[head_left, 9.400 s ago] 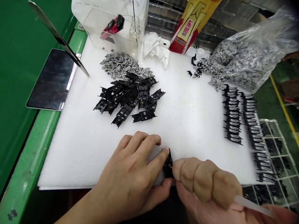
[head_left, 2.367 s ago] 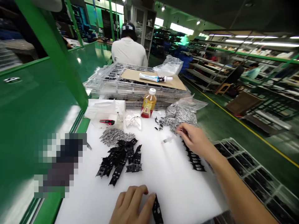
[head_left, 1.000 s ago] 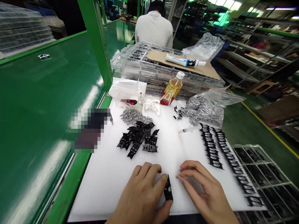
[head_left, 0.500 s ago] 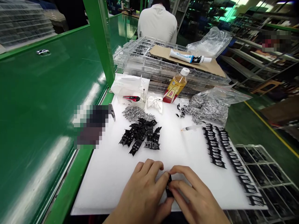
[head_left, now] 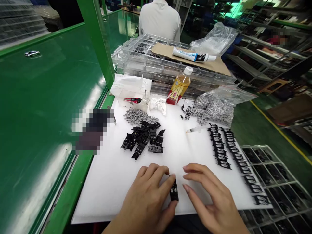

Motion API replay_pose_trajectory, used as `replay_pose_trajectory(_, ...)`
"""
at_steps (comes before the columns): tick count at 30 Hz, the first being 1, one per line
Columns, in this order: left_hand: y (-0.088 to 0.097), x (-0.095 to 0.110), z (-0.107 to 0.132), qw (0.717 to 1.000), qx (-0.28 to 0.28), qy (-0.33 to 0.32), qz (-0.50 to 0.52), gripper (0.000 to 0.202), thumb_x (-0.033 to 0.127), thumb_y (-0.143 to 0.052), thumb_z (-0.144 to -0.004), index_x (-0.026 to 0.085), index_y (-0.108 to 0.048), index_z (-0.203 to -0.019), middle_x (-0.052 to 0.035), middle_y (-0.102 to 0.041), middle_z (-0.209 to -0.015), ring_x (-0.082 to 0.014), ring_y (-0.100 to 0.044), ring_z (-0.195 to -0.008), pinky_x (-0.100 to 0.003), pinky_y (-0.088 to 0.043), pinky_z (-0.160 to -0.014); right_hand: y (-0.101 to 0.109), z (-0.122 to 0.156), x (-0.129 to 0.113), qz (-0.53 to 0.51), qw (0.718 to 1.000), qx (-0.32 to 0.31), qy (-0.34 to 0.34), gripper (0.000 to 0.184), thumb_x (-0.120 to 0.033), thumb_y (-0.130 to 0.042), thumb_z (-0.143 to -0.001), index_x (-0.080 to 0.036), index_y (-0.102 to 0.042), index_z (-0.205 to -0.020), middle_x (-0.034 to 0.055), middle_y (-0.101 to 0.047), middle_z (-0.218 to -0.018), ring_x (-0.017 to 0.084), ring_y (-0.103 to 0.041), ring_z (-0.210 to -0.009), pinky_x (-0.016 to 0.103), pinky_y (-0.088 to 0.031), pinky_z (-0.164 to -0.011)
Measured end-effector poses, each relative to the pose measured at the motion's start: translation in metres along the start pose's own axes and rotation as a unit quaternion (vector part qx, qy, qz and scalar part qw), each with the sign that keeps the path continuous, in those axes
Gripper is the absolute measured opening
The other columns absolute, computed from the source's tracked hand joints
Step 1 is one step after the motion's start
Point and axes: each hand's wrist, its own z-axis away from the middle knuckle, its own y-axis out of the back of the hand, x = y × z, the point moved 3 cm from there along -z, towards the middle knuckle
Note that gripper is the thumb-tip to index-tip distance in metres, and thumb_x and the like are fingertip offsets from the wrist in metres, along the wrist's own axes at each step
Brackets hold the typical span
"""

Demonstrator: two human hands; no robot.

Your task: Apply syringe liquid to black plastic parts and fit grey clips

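Note:
My left hand (head_left: pixel 152 191) grips a small black plastic part (head_left: pixel 174 191) between thumb and fingers, low over the white work surface; two pale grey pieces show on the part. To its right my right hand (head_left: pixel 211 191) is open, fingers apart and holding nothing. Beyond the hands lies a pile of black plastic parts (head_left: pixel 143 138), and behind that a heap of small grey pieces (head_left: pixel 138 116). On the right, black parts with grey pieces on them stand in two rows (head_left: pixel 219 146).
A clear bag of grey pieces (head_left: pixel 216 104) and a drink bottle (head_left: pixel 179 86) stand at the back. A syringe-like dispenser (head_left: pixel 193 129) lies right of centre. Stacked clear trays (head_left: pixel 138 65) carry a white tube (head_left: pixel 190 54). A green post (head_left: pixel 97 42) rises at left.
My right hand has come away from the black part and moved right, its fingers now spread. My left hand still holds the part, whose grey pieces are now visible. The view has shifted slightly.

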Motion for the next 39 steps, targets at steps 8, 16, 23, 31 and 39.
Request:
replay_pose_trajectory(8,0.006,-0.003,-0.001,0.998,0.014,-0.019,0.066,0.067,0.007,-0.059,-0.089,0.025,-0.046,-0.152,-0.0068,-0.066,-0.135,-0.0265,-0.057,-0.119,-0.047,-0.048,-0.096,-0.004,-0.007,0.019,-0.001,0.992,-0.118,0.054,0.050,-0.015,-0.059,-0.102,-0.022,-0.049,-0.151,0.0110,-0.069,-0.134,0.023,-0.060,-0.133,0.042,-0.056,-0.113)
replay_pose_trajectory(16,-0.001,0.000,0.005,0.992,0.097,-0.087,-0.002,0.021,0.007,-0.062,-0.098,0.017,-0.064,-0.118,-0.0084,-0.069,-0.109,-0.0227,-0.060,-0.099,-0.040,-0.051,-0.084,0.002,-0.006,0.012,0.053,0.987,-0.118,0.096,0.038,-0.014,-0.061,-0.103,-0.022,-0.063,-0.140,0.0068,-0.077,-0.119,0.022,-0.070,-0.111,0.041,-0.062,-0.097)
replay_pose_trajectory(23,-0.005,-0.001,0.004,0.993,0.085,-0.078,-0.020,0.022,0.006,-0.061,-0.100,0.015,-0.065,-0.119,-0.0098,-0.066,-0.108,-0.0228,-0.058,-0.098,-0.040,-0.054,-0.083,-0.001,-0.002,0.009,0.116,0.973,-0.132,0.147,0.036,-0.011,-0.058,-0.103,-0.015,-0.064,-0.138,0.0113,-0.075,-0.123,0.025,-0.068,-0.112,0.046,-0.062,-0.098)
replay_pose_trajectory(31,-0.006,-0.002,0.003,0.993,0.081,-0.075,-0.029,0.020,0.006,-0.059,-0.100,0.016,-0.066,-0.117,-0.0090,-0.065,-0.106,-0.0223,-0.059,-0.096,-0.040,-0.055,-0.082,-0.001,-0.004,0.008,0.129,0.974,-0.128,0.139,0.034,-0.012,-0.056,-0.104,-0.018,-0.068,-0.135,0.0110,-0.076,-0.119,0.024,-0.070,-0.112,0.044,-0.063,-0.096)
replay_pose_trajectory(39,-0.006,0.001,0.002,0.986,0.093,-0.113,-0.077,0.017,0.005,-0.058,-0.101,0.012,-0.066,-0.113,-0.0099,-0.068,-0.104,-0.0230,-0.061,-0.095,-0.039,-0.055,-0.078,-0.001,-0.005,0.007,0.149,0.965,-0.134,0.171,0.035,-0.008,-0.055,-0.103,-0.011,-0.066,-0.136,0.0131,-0.075,-0.120,0.026,-0.069,-0.110,0.045,-0.065,-0.096)
